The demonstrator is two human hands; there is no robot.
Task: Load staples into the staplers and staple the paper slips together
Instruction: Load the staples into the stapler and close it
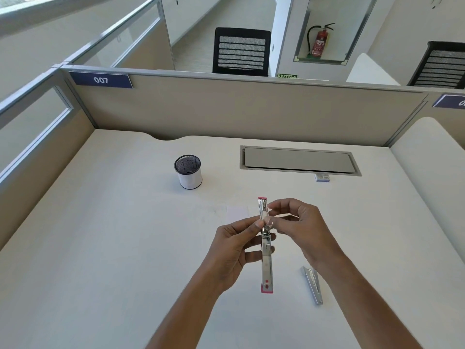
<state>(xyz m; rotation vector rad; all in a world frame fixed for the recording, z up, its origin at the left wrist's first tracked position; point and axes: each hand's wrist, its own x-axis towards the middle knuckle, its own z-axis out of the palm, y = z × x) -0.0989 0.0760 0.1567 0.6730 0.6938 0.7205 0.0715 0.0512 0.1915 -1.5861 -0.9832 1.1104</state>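
A pink and silver stapler (pixel 266 258) is swung fully open into one long strip, held above the desk. My left hand (pixel 232 250) grips it at the hinge from the left. My right hand (pixel 299 227) pinches at the open staple channel near the hinge; whether a staple strip is between its fingers I cannot tell. A second, silver stapler (pixel 312 284) lies on the desk to the right, under my right forearm. White paper slips (pixel 236 212) lie just beyond my hands. A small staple box (pixel 322 177) sits further back on the right.
A black mesh pen cup (pixel 188 171) stands at the left middle of the white desk (pixel 100 235). A grey cable-tray lid (pixel 299 161) is set into the desk at the back. Beige partitions (pixel 226 112) close off the back and left.
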